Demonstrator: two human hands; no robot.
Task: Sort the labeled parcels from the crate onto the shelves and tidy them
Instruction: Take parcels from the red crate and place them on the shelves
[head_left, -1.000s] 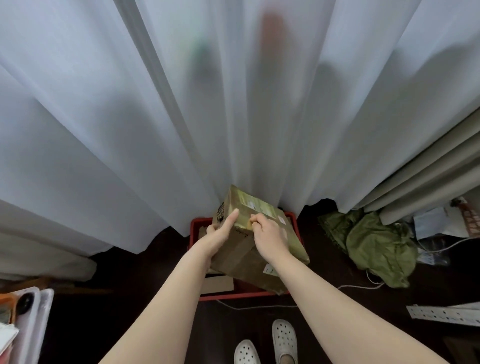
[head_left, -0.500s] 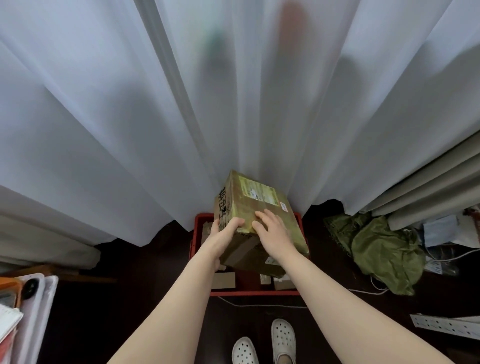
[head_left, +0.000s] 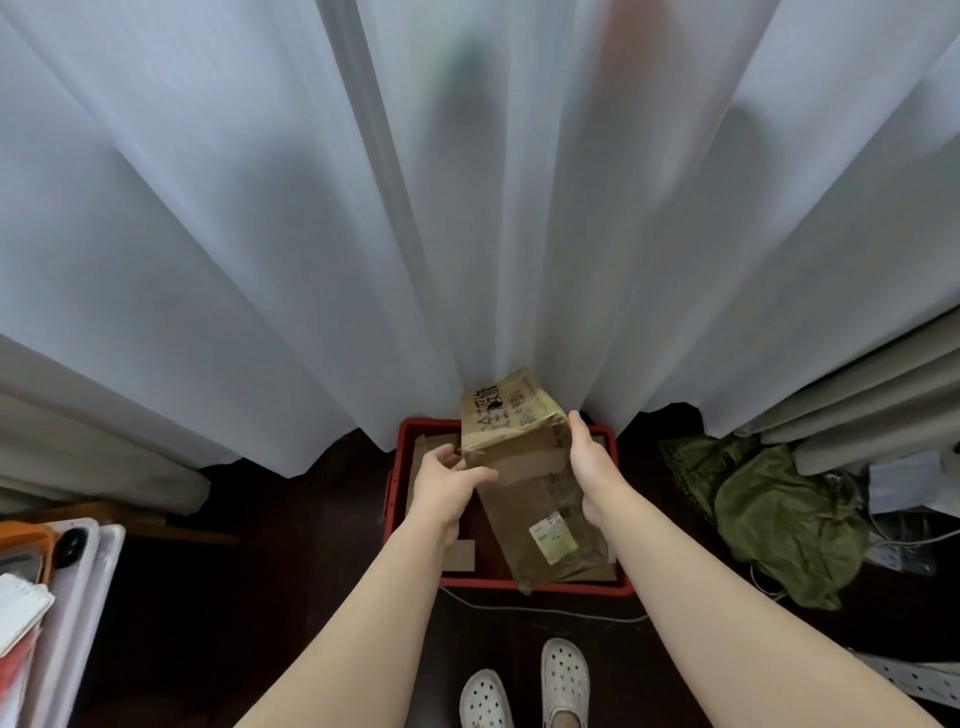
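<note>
A brown cardboard parcel (head_left: 524, 467) wrapped in clear tape, with black print on its top face and a small white label on its near face, hangs tilted above the red crate (head_left: 402, 470). My left hand (head_left: 447, 486) grips its left corner with curled fingers. My right hand (head_left: 589, 467) lies against its right side, fingers straight along the edge. More flat cardboard parcels (head_left: 460, 553) lie in the crate under it, mostly hidden.
White sheer curtains (head_left: 363, 234) hang right behind the crate. A green cloth heap (head_left: 779, 514) and cables lie on the dark floor to the right. White trays and an orange thing (head_left: 67, 561) stand at the left edge. My white clogs (head_left: 563, 675) are below.
The parcel has turned over in my hands: the printed face is now on top and the labelled face toward me. My right hand moved from the top to the right side.
</note>
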